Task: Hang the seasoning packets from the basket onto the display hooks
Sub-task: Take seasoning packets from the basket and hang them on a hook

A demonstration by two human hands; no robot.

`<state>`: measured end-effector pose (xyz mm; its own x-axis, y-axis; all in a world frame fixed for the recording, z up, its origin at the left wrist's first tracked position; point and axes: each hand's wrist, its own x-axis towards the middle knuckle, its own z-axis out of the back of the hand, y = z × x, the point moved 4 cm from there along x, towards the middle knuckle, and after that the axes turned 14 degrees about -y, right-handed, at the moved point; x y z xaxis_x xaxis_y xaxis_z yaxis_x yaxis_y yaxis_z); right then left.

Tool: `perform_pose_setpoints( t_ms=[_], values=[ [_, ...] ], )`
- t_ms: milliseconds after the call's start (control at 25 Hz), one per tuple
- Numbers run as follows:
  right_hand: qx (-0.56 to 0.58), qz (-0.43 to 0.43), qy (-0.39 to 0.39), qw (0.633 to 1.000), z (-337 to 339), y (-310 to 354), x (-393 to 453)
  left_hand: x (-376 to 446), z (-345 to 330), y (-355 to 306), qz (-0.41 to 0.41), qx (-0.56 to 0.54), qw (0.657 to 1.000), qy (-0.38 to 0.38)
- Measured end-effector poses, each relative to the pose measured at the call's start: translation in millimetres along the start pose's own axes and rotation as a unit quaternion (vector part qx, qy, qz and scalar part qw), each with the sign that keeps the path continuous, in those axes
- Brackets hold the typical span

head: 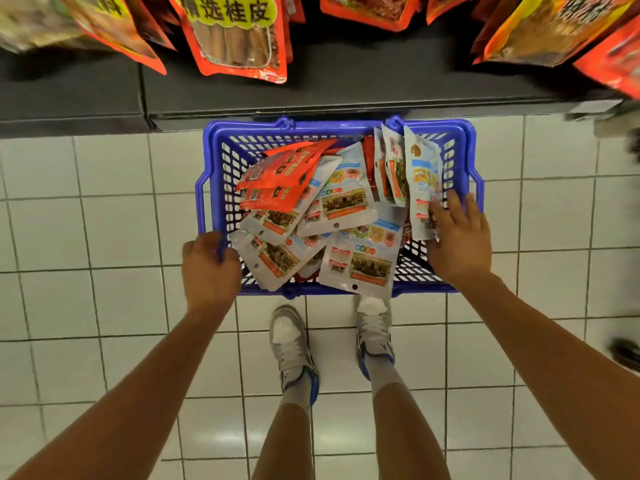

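While upright, packet (pixel 423 188) seemingly meets right hand (pixel 459 237).

The hanging packets (pixel 239 32) at the far edge are cut off by the frame's top, their hooks out of sight, and those at the far left are blurred. The left hand (pixel 209 265) hides the basket's (pixel 207 161) near left corner, while the right hand's fingertips (pixel 438 216) are hidden among upright packets (pixel 420 174). Print on the basket's packets is too small to read.
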<state>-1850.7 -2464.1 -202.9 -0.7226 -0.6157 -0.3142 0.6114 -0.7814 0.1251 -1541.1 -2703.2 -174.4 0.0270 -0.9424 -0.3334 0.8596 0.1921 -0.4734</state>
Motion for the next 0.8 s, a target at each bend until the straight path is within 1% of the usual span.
perform_pose_setpoints(
  t_ms=[40,80,120,160,200,280,320,400,440,480,520,560,600,640,680,720,760,800],
  values=[
    [0.058,-0.012,0.000,0.998,4,4,-1,-13,-5,-9,-0.021,-0.022,0.999,0.021],
    [0.141,-0.045,-0.013,0.989,12,6,-4,-27,-12,-19,-0.034,-0.036,0.998,0.047],
    [0.221,-0.083,-0.036,0.971,24,6,-11,-41,-19,-31,-0.047,-0.036,0.995,0.075],
    [0.278,-0.106,-0.060,0.953,39,7,-20,-53,-25,-41,-0.069,-0.025,0.992,0.099],
    [0.298,-0.101,-0.077,0.946,56,8,-28,-63,-29,-53,-0.100,-0.011,0.987,0.123],
    [0.286,-0.025,-0.084,0.954,95,12,-43,-84,-33,-81,-0.192,-0.001,0.964,0.185],
    [0.287,0.009,-0.060,0.956,113,15,-49,-94,-32,-97,-0.256,-0.007,0.943,0.211],
    [0.308,0.059,0.022,0.949,138,23,-54,-110,-25,-125,-0.369,-0.014,0.897,0.243],
    [0.323,0.078,0.076,0.940,143,30,-55,-112,-22,-135,-0.380,-0.021,0.884,0.273],
    [0.335,0.086,0.126,0.930,144,38,-55,-112,-19,-141,-0.350,-0.033,0.880,0.320],
    [0.345,0.081,0.171,0.919,141,46,-53,-108,-16,-143,-0.295,-0.047,0.880,0.369],
    [0.361,0.059,0.208,0.907,137,53,-50,-102,-15,-141,-0.238,-0.048,0.879,0.411],
    [0.384,0.029,0.232,0.893,131,58,-46,-97,-13,-137,-0.195,-0.043,0.880,0.431],
    [0.426,-0.007,0.239,0.872,125,62,-41,-91,-10,-131,-0.163,-0.042,0.889,0.426],
    [0.488,-0.065,0.220,0.842,117,61,-34,-85,-7,-123,-0.130,-0.049,0.900,0.412],
    [0.537,-0.133,0.185,0.812,105,57,-27,-81,-3,-115,-0.093,-0.063,0.912,0.393],
    [0.527,-0.169,0.147,0.819,89,49,-21,-76,0,-106,-0.050,-0.082,0.922,0.374],
    [0.443,-0.148,0.112,0.877,70,41,-16,-72,1,-97,-0.005,-0.101,0.929,0.356]
  ],
)
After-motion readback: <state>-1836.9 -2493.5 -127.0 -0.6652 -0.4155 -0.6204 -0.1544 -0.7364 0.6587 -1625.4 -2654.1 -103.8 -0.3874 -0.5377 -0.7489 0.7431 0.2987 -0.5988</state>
